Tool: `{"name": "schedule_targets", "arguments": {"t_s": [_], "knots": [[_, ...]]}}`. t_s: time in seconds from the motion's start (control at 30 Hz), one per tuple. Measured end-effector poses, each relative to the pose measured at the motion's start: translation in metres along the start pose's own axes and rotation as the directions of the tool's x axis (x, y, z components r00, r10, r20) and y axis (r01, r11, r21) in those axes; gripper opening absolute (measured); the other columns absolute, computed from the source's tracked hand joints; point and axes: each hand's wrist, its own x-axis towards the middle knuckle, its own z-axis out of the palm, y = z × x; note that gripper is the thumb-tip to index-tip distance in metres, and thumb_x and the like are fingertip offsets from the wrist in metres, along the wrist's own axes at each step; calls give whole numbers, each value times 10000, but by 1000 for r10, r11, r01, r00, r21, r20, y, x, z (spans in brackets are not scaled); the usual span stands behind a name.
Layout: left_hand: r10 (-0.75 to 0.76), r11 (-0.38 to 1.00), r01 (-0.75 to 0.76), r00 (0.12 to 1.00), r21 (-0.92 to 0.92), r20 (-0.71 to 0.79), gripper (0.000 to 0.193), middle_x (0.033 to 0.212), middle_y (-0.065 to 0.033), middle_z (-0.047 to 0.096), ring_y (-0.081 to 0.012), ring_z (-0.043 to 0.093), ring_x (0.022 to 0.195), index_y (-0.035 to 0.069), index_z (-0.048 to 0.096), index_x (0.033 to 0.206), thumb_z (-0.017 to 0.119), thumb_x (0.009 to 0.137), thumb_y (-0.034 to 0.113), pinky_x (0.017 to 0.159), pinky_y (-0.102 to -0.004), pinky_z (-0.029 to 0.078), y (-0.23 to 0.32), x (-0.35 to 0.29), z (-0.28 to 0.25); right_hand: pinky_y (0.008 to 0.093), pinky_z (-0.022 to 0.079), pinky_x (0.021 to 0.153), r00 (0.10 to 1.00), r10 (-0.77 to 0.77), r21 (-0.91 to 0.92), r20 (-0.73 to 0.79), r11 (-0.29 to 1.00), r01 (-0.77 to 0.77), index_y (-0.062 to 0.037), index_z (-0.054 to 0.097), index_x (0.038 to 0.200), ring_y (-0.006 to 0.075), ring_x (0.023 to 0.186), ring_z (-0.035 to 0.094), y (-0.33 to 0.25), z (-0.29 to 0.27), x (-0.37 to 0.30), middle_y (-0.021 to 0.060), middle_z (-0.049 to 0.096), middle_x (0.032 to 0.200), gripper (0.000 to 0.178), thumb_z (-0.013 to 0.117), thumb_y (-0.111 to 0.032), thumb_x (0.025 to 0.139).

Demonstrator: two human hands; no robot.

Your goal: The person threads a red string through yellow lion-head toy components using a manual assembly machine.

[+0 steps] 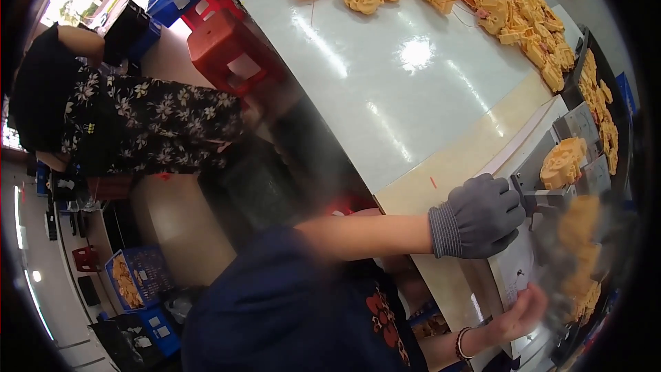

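Note:
My left hand (485, 217), in a grey knit glove, is closed beside the metal fixture (547, 198) of a bench machine; its curled fingers hide whatever they grip. Just beyond, a yellow-orange moulded part (563, 163) sits on the fixture. Lower right is my bare right hand (520, 317), with a beaded bracelet (463, 344) at the wrist. Its fingers are bent and smeared, so their hold cannot be made out. Close to it, a blurred patch covers more yellow-orange parts (580, 241).
A heap of yellow-orange parts (509, 14) covers the far side of the white table (385, 96). More fill a black tray (595, 96) at right. Red stools (224, 45) stand left of the table, near a person in a floral skirt (151, 117). A blue crate (141, 275) is lower left.

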Motion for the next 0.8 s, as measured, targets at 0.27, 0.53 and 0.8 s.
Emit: {"name": "schedule_targets", "arguments": {"t_s": [0.27,0.53,0.8], "knots": [[-6,1000,6,1000,4,30,194,706,-56,501,-226,524,666,87,506,693,661,706,204,585,-354,444,3,4,-1,207,355,617,1000,21,9,-10,1000,-21,14,620,946,92,709,469,2,-6,-3,31,582,874,166,538,-124,907],[-13,1000,13,1000,12,23,196,700,-50,491,-219,518,651,90,505,702,665,699,203,558,-355,440,2,6,-1,211,382,648,999,48,-26,-13,999,-48,21,624,960,102,751,507,-2,-6,-2,38,595,905,170,551,-119,896],[-4,1000,4,1000,19,4,206,707,-51,489,-220,517,659,91,502,698,673,691,205,570,-352,438,5,1,-6,214,404,677,999,38,16,3,999,-39,25,626,968,110,775,521,1,-10,-8,44,595,919,170,562,-112,892]]}}
